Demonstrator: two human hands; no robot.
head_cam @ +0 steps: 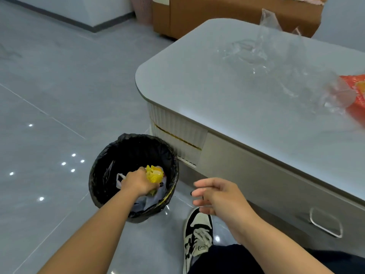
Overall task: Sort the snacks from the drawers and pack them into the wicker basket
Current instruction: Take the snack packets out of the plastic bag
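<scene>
Lower centre: left hand [139,181] grips a yellow wrapper [154,173] inside the black bin [102,175]; right hand [214,196] relaxed, empty. Red snack bag [355,91] on table [217,86], right edge. Wicker basket unseen; packing seems barely started.

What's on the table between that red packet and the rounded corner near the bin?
In the head view, crumpled clear plastic wrap lies beside the red packet; from there to the table corner the top is bare.

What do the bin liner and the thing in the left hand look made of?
Bin liner: thin black plastic film, glossy and wrinkled, folded over the rim. Yellow wad gripped by the left hand: looks like crinkled plastic wrapper, shiny; could be a bag.
</scene>
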